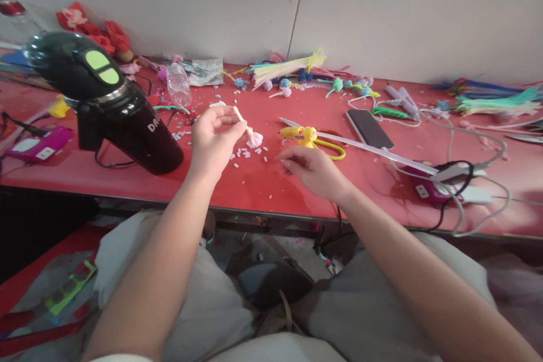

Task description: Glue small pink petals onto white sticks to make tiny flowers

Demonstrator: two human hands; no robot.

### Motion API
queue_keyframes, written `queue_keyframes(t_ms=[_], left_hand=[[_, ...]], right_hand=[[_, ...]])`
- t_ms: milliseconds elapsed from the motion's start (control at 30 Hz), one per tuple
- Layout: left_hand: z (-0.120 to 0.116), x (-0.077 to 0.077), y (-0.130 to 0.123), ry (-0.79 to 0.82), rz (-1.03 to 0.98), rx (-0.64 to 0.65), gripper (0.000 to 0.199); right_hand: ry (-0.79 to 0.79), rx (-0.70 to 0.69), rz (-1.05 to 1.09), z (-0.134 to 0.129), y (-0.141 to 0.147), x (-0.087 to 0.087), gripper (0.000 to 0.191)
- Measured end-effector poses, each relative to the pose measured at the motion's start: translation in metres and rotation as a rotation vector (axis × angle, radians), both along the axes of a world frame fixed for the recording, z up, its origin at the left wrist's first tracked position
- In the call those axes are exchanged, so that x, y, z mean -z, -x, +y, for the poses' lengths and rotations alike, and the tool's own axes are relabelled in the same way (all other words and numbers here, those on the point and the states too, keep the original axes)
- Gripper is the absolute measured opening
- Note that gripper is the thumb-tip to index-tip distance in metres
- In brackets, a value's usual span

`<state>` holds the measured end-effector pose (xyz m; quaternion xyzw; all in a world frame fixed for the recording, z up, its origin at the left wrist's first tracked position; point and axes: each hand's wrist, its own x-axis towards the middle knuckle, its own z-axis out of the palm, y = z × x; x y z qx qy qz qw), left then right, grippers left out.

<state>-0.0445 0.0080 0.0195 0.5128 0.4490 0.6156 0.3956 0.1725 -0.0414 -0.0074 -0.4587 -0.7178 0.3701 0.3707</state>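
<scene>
One left hand point(213, 141) and one right hand point(311, 168), making two. One pale flower point(255, 138). One black tumbler point(138, 130). One phone point(370, 129). One pair of scissors point(341, 153). One long clear glue stick point(373, 150). Two purple boxes point(42, 144). At least one clear bottle point(179, 86). At least two bundles of fuzzy sticks point(282, 72). At least eight pale bits point(246, 154), too small for exact counting.

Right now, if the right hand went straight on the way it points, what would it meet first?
The right hand would likely meet the pale pink bits on the red tabletop first; height is unclear, so it may pass over them toward the left hand.
</scene>
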Motion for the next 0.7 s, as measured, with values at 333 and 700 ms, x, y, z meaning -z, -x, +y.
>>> queue_keyframes(t_ms=[333,700], left_hand=[[-0.003,0.005,-0.027,0.038,0.033,0.115,0.027],[-0.017,0.006,-0.032,0.132,0.034,0.195,0.027]], right_hand=[[0.103,0.118,0.288,-0.016,-0.018,-0.003,0.024],[-0.1,0.142,0.287,-0.023,-0.016,-0.015,0.017]])
